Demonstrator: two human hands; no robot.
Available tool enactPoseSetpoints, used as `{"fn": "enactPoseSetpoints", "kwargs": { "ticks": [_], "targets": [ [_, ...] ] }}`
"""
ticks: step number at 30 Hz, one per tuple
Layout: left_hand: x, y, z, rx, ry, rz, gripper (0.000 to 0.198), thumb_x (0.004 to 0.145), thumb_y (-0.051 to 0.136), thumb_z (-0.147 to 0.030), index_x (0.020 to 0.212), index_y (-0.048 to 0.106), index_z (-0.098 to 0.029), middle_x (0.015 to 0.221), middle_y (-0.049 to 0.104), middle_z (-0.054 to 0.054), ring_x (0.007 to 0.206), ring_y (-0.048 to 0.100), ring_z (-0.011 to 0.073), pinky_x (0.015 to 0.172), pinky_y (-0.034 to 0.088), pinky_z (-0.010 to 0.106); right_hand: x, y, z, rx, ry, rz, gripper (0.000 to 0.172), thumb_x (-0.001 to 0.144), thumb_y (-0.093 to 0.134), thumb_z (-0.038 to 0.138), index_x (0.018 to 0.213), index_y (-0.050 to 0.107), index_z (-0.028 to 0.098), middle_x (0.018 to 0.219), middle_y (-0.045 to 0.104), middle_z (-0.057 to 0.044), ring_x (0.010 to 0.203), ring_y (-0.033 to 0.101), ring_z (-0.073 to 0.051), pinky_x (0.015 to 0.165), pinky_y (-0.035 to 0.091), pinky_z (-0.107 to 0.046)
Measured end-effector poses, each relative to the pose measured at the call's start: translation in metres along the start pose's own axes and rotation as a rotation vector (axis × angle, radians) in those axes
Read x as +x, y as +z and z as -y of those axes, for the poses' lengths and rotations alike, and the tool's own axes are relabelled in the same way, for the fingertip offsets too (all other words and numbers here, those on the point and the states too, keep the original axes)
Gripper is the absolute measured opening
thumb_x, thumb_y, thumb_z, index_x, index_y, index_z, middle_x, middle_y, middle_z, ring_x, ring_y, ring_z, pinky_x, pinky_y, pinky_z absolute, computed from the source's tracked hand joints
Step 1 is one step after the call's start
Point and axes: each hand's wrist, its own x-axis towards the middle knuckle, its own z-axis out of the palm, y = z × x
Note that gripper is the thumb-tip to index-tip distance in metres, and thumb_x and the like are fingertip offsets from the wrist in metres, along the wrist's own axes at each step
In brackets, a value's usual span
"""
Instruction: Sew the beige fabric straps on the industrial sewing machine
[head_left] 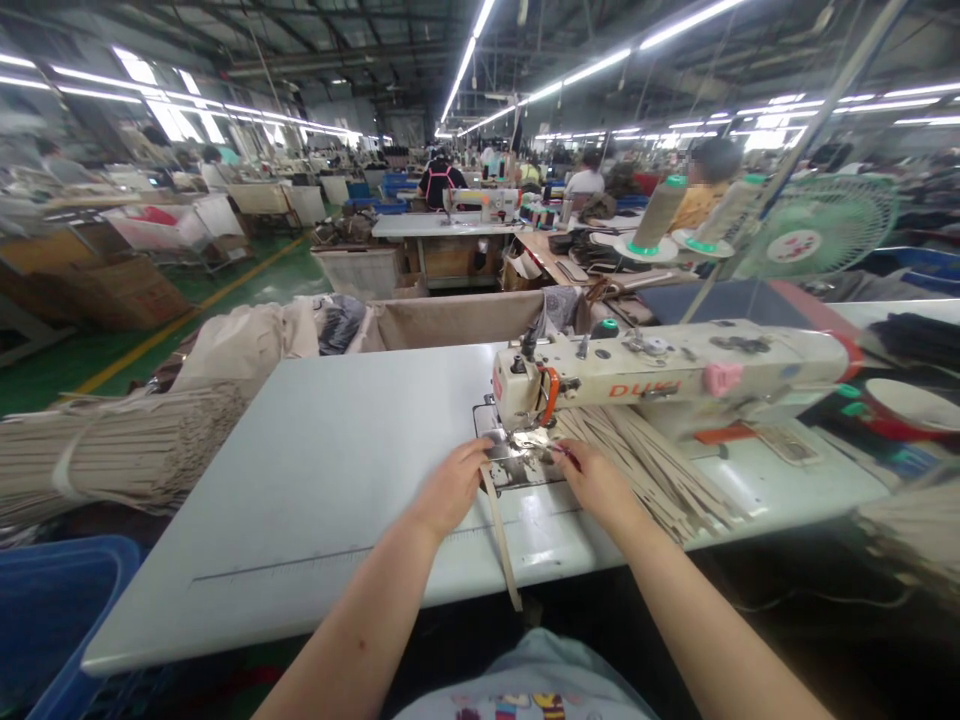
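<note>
A cream sewing machine (660, 375) stands on a pale grey table (315, 480). A narrow beige fabric strip (501, 540) runs from under the needle plate toward me and hangs over the front edge. My left hand (450, 487) rests on the strip's top end, left of the presser foot, fingers pressed down on it. To the right of the needle, my right hand (596, 480) has its fingers curled, pinching something small and reddish at the plate. Several more beige strips (660, 470) lie fanned under the machine arm.
A big bundle of beige strips (112, 450) lies left of the table, above a blue bin (52, 610). Thread cones (660, 215) and a green fan (817, 230) stand behind the machine. Fabric bins (450, 318) and other people at sewing tables fill the background.
</note>
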Motion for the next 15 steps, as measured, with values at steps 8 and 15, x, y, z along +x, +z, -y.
{"fn": "enactPoseSetpoints", "kwargs": {
  "ticks": [8,15],
  "targets": [
    [-0.004,0.008,0.009,0.323,0.018,0.044,0.032,0.099,0.049,-0.007,0.122,0.069,-0.016,0.132,0.071,0.013,0.124,0.068,0.0272,0.122,0.048,0.053,0.023,0.005,0.001,-0.114,-0.029,0.008,0.023,0.103,0.066,0.037,0.114,0.072,0.018,0.117,0.076,-0.007,0.104,0.074,-0.024,0.094,0.061,-0.048],
    [-0.005,0.007,0.008,0.416,0.048,0.037,0.029,0.101,0.048,-0.009,0.119,0.069,-0.016,0.129,0.073,0.013,0.121,0.069,0.0266,0.118,0.051,0.051,0.033,0.011,0.006,-0.232,-0.023,0.023,0.022,0.103,0.067,0.038,0.112,0.072,0.019,0.115,0.076,-0.007,0.102,0.073,-0.023,0.092,0.061,-0.046]
  ]
}}
